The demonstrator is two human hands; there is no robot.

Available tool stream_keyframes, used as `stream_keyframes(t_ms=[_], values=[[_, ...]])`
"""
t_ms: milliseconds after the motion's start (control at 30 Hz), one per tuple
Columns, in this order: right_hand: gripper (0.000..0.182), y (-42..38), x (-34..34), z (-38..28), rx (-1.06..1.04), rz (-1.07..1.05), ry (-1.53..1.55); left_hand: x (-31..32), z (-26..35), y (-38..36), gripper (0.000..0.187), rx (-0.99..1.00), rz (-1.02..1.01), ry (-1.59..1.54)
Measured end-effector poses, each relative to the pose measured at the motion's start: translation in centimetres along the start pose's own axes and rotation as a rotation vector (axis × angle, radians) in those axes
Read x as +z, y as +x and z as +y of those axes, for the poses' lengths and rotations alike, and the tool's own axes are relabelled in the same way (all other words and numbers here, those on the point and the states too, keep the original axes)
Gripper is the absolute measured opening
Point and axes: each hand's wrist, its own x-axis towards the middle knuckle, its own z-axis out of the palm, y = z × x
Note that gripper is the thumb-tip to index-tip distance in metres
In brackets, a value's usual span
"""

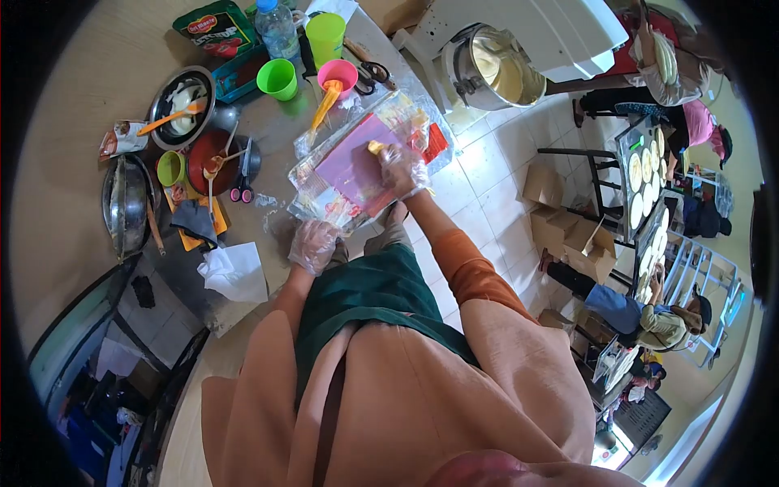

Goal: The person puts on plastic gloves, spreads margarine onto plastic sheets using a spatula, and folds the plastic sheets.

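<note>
My right hand (403,170), in a clear plastic glove, is over a pink-purple sheet (347,168). Its fingers are closed on a small yellowish piece (376,147) whose kind I cannot make out. Under the sheet lies printed paper (312,193) on the table. By the table's near edge, my left hand (314,246) wears a similar glove. Its fingers look curled, and whatever they hold, if anything, is hidden. Beyond the sheet lies an orange spatula (326,107) with its end in a pink cup (338,75). A red packet (436,143) is right of my right hand.
Bowls with white cream (188,104) and red sauce (213,172) stand at left, near pink-handled scissors (241,193). Green cups (277,79), a water bottle (277,34) and a ketchup pouch (215,31) are farther back. A mixer bowl (510,69), cardboard boxes (572,235) and other people occupy the right.
</note>
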Motion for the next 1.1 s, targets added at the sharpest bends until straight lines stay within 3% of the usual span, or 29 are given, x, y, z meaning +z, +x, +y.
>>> stream_keyframes(t_ms=[100,133,167,300,400,500,600,633,733,800,833,867,933,1000,1067,1100], values=[[0.025,2.8,0.0,2.8,0.117,0.062,-0.007,0.1,0.0,-0.1,0.010,-0.013,-0.036,0.000],[0.027,3.5,-3.8,2.5,0.091,-0.012,-0.079,0.3,-0.1,-0.2,0.010,-0.019,-0.056,0.002],[0.032,4.1,-2.6,4.0,0.037,-0.017,-0.129,0.4,-0.2,-0.3,0.010,-0.022,-0.045,-0.001],[0.027,6.3,-2.8,5.6,0.277,-0.018,0.055,2.1,-0.5,-1.5,0.011,-0.057,0.008,0.003],[0.037,7.8,2.2,8.4,0.200,0.124,-0.032,1.5,-0.2,-1.0,0.011,-0.054,0.014,0.031],[0.032,8.0,-4.4,8.2,0.134,0.070,-0.116,1.2,0.2,-1.0,0.012,-0.095,-0.073,0.038],[0.025,8.3,-7.0,8.8,0.098,0.230,-0.110,1.0,-0.3,-0.9,0.015,-0.109,-0.148,0.053],[0.016,6.4,-9.8,7.0,-0.066,0.409,-0.250,1.0,0.0,-0.8,0.017,-0.106,-0.164,0.054],[0.020,2.9,-12.6,2.2,0.081,0.510,0.109,-7.2,4.2,3.4,0.027,-0.203,-0.069,-0.131],[0.026,0.5,-13.9,-2.5,0.324,0.360,0.577,-8.4,6.0,5.5,0.034,-0.298,0.120,-0.391],[0.029,-0.3,-12.9,-3.6,0.258,0.367,1.134,-9.0,7.4,6.9,0.035,-0.392,0.195,-0.517],[0.033,-1.0,-14.0,-5.5,0.262,0.252,1.467,-9.3,8.2,8.0,0.036,-0.483,0.272,-0.640],[0.033,-2.2,-14.3,-8.5,0.209,0.162,2.108,-8.5,8.3,9.5,0.037,-0.788,0.139,-1.621],[0.033,-2.6,-12.9,-8.4,0.009,-0.013,2.270,-8.7,8.1,9.6,0.038,-0.903,-0.014,-2.076],[0.033,-1.9,-11.0,-7.6,-0.217,-0.109,2.378,-10.4,8.1,9.7,0.037,-0.879,-0.130,-1.989],[0.040,-0.9,-10.8,-7.3,-0.481,-0.167,2.339,-10.5,8.0,9.7,0.033,-1.018,-0.111,-1.979]])
